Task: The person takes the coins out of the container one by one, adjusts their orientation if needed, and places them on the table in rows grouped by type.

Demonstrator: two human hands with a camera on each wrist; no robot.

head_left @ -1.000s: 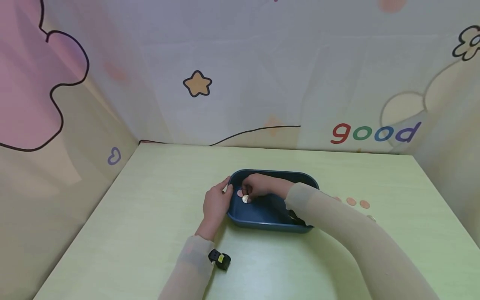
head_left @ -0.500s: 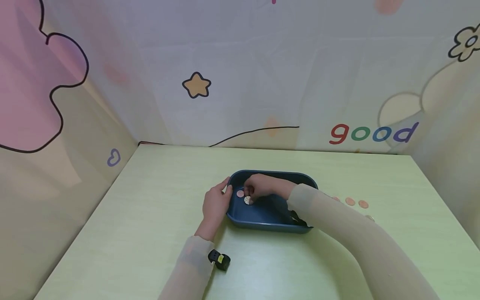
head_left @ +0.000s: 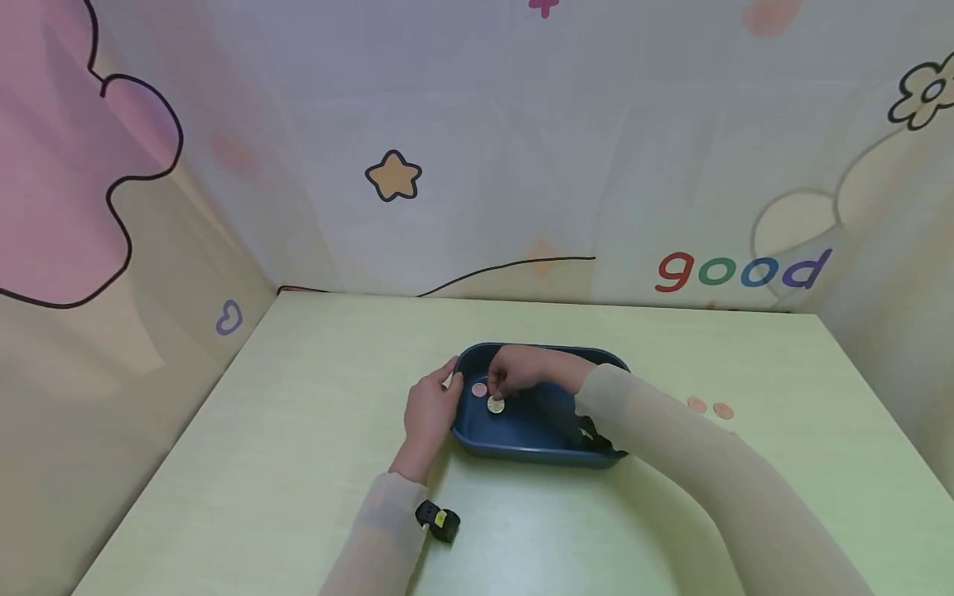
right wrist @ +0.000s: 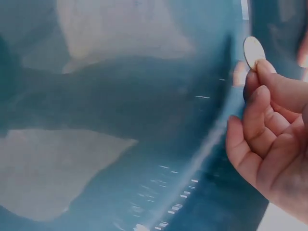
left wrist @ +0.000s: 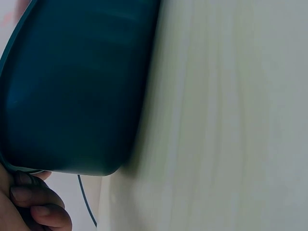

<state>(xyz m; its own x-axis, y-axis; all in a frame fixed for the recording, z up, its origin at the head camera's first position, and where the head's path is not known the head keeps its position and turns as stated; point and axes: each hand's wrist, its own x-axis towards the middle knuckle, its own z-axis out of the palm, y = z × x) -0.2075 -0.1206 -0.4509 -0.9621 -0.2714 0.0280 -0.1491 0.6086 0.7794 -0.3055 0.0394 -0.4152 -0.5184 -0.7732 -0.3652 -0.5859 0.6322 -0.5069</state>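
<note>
A dark blue tray (head_left: 537,455) with rounded corners rests on the table. My left hand (head_left: 431,410) holds its left end, thumb at the rim and fingers curled outside the wall; the left wrist view shows those fingers (left wrist: 41,204) below the rim. Inside the tray, my right hand (head_left: 516,369) pinches a pale gold coin (head_left: 495,405) between thumb and fingertips. The right wrist view shows that coin (right wrist: 253,52) standing up from the pinch. A pinkish coin (head_left: 479,389) lies on the tray floor just left of it. My right sleeve hides the tray's right end.
Two copper-coloured coins (head_left: 710,408) lie on the pale green table (head_left: 261,463), right of the tray beyond my right forearm. A printed cloth (head_left: 477,182) stands along the back and sides. A small black device (head_left: 438,520) sits at my left wrist.
My right hand, with the gold coin, has shifted slightly right, away from the pinkish coin, which now shows more fully. My left hand keeps its hold on the tray.
</note>
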